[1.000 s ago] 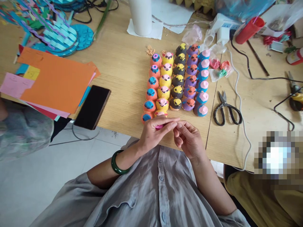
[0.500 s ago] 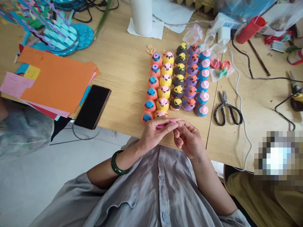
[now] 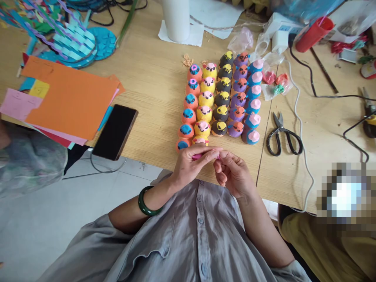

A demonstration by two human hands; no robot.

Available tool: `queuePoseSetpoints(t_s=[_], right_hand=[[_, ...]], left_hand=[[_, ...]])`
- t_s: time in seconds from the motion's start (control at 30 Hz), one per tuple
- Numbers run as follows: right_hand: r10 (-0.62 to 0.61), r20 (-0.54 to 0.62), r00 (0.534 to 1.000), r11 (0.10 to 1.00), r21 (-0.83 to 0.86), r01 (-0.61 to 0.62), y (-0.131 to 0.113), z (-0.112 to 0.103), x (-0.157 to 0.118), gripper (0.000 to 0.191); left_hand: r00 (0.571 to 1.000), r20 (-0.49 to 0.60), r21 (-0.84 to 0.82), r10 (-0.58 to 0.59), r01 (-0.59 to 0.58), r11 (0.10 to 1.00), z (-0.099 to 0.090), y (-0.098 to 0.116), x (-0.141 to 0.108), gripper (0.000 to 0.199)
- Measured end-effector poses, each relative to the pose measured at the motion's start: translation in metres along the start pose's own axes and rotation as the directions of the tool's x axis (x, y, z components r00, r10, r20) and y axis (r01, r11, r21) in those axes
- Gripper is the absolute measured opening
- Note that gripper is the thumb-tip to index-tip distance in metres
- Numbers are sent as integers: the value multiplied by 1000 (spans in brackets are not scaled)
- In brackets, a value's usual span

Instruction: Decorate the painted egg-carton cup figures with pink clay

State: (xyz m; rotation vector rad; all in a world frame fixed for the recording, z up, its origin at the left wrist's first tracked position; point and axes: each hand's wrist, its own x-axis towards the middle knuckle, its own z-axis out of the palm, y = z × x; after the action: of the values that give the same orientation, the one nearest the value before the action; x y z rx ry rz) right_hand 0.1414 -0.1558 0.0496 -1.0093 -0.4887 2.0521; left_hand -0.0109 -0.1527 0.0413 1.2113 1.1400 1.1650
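Observation:
My left hand (image 3: 192, 162), with a dark green bangle on its wrist, is closed around a piece of pink clay (image 3: 197, 156) at the table's front edge. The fingertips of my right hand (image 3: 235, 172) meet the left fingertips in a pinch, with a tiny bit of pink between them. Just beyond stand rows of small painted egg-shaped figures: orange ones with blue tops (image 3: 188, 115), yellow with pink (image 3: 206, 98), black with yellow (image 3: 221, 113), purple with orange (image 3: 238, 99) and blue with pink (image 3: 253, 120). Two orange ones at the back bear pink rings.
Black-handled scissors (image 3: 283, 135) lie right of the figures, beside a white cable (image 3: 299, 113). A phone (image 3: 115, 132) and coloured paper (image 3: 73, 102) are at the left. Behind stand a white roll (image 3: 176, 19) and a red cup (image 3: 314, 34). People sit at both sides.
The pink bit at my fingertips shows less than before, and the fingers have shifted slightly. The camera view has moved a little.

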Motion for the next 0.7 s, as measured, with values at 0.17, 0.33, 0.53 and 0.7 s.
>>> queuePoseSetpoints(t_s=[0.17,0.33,0.53,0.7], right_hand=[[2,8,1000,1000,-26,-2,2,1,0,32],[-33,-8,999,999,-32,33,2,1,1,29],[-11,-15,1000,999,-40,11,3,0,2,33],[-9,1,1000,999,-53,9,3,-1,1,30]], left_hand=[[998,-55,-13,0,-1,1000,0,-2,2,18],[997,-21,-66,-68,67,996,0,-1,2,25],[980,-2,-132,-197,195,972,0,-4,-1,31],[989,-43,-135,-138,131,982,1,-3,1,23]])
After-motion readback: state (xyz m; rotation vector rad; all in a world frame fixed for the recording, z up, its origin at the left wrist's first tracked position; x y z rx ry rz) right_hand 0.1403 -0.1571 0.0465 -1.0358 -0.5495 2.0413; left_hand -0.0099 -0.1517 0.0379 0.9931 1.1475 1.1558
